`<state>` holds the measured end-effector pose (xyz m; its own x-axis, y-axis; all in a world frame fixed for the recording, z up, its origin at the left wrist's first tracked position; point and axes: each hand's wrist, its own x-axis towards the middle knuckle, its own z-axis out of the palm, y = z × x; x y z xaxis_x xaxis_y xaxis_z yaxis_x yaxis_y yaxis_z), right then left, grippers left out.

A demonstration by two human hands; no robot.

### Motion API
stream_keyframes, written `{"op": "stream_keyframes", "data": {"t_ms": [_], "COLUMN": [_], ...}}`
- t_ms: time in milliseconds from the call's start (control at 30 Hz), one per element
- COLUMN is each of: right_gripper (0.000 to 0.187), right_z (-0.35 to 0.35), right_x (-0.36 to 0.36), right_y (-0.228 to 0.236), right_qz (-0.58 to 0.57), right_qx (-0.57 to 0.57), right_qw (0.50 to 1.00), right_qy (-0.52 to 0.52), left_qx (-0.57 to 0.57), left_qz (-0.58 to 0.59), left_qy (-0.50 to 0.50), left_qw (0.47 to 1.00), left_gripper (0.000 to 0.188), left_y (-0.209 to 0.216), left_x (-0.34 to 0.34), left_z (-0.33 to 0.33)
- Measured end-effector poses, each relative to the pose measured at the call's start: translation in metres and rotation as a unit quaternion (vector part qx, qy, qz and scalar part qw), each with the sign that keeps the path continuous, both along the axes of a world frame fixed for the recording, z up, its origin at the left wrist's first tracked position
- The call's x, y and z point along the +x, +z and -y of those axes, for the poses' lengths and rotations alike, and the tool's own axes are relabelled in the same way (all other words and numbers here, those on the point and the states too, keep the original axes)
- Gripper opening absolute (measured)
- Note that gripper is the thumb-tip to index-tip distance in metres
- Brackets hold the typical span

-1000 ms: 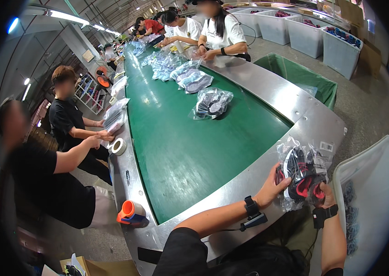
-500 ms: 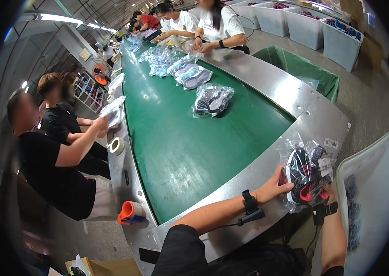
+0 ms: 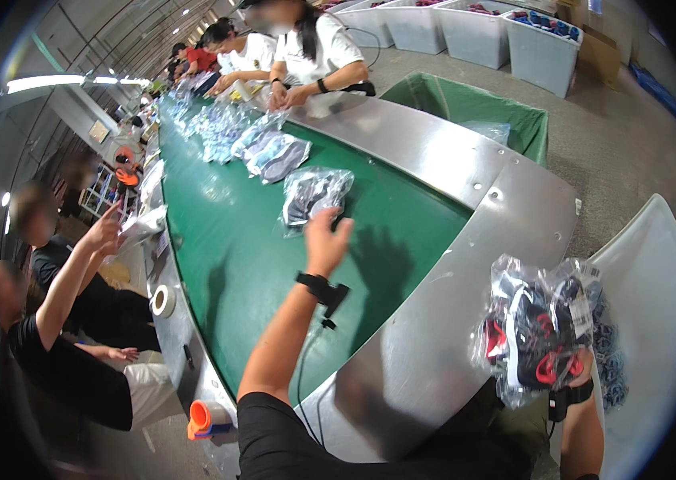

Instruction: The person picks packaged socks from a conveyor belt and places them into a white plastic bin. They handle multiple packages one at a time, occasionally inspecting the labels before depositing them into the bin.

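My left hand (image 3: 327, 246) is stretched over the green conveyor belt (image 3: 258, 296), thumb and fingers apart. Its fingertips overlap the near edge of a clear bag of grey-and-white shoes (image 3: 314, 192); whether they touch it I cannot tell. At the right, my right hand (image 3: 586, 364) grips a clear plastic bag of black, white and red shoes (image 3: 534, 324) from behind and below. Most of that hand is hidden by the bag. Both wrists wear black straps with small devices.
A translucent bin (image 3: 658, 264) with bagged shoes stands at my right. More bagged shoes (image 3: 270, 152) lie up the belt. On the metal rim (image 3: 434, 280) at left are a tape roll (image 3: 163, 301) and an orange tape dispenser (image 3: 207, 418). Co-workers line both sides; a green-lined container (image 3: 530, 132) stands beyond.
My left hand has let go of the black-and-red shoe bag and reached left and forward over the belt. My right hand keeps holding that bag. The view has shifted right.
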<state>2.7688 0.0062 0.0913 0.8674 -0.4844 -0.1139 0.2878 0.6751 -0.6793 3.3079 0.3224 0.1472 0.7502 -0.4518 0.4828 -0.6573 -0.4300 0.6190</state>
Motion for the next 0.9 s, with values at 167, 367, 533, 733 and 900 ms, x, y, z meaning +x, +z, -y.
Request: {"op": "stream_keyframes", "data": {"t_ms": [167, 367, 533, 733, 900], "right_gripper": [0.07, 0.069, 0.068, 0.067, 0.066], "right_z": [-0.007, -0.026, -0.034, -0.049, -0.066], "right_x": [-0.041, -0.075, -0.071, -0.073, -0.09], "right_y": [0.003, 0.0, 0.001, 0.006, 0.01], "right_qz": [-0.032, -0.052, -0.024, 0.031, 0.072], "right_qx": [0.016, 0.044, 0.052, 0.072, 0.09], "right_qw": [0.998, 0.994, 0.996, 0.995, 0.991], "right_qy": [-0.047, -0.082, -0.073, -0.057, -0.063], "left_qx": [0.066, -0.03, -0.061, -0.163, -0.125], "left_qz": [-0.009, -0.475, -0.356, -0.272, -0.528], "left_qy": [0.3, 0.176, 0.129, -0.088, -0.035], "left_qw": [0.952, 0.862, 0.924, 0.944, 0.839], "left_gripper": [0.07, 0.087, 0.08, 0.069, 0.059], "left_y": [-0.023, -0.044, -0.046, -0.035, 0.017], "left_x": [0.141, 0.154, 0.082, -0.036, -0.1], "left_z": [-0.049, -0.06, -0.048, -0.066, -0.077]}}
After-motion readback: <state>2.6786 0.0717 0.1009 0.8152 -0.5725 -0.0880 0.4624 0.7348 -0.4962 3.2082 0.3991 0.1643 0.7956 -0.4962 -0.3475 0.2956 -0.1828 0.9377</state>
